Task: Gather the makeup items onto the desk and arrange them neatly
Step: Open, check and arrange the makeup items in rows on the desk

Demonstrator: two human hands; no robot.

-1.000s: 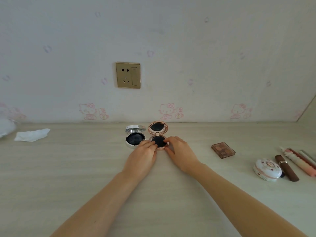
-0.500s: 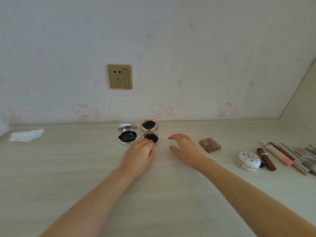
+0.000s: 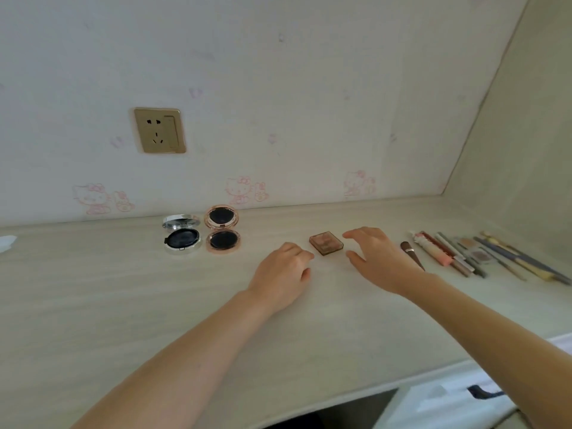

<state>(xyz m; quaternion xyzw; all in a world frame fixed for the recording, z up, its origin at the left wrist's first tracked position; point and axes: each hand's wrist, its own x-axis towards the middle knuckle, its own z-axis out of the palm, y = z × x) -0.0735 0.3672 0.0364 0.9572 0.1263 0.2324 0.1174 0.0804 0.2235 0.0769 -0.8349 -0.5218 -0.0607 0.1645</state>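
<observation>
Two open round compacts stand side by side near the wall: a silver compact on the left and a rose-gold compact on the right. A small brown eyeshadow palette lies on the pale desk. My left hand rests just left of the palette with loosely curled fingers, holding nothing. My right hand hovers just right of the palette, fingers spread and thumb out, not touching it. A row of pens and tubes lies further right, starting with a brown lipstick.
A gold wall socket sits above the compacts. A white tissue lies at the far left edge. The desk's front edge runs at lower right, with a white drawer front below it. A side wall closes the right end.
Both hands left the rose-gold compact and moved right to either side of the eyeshadow palette. The view turned right; the white round case is hidden behind my right hand.
</observation>
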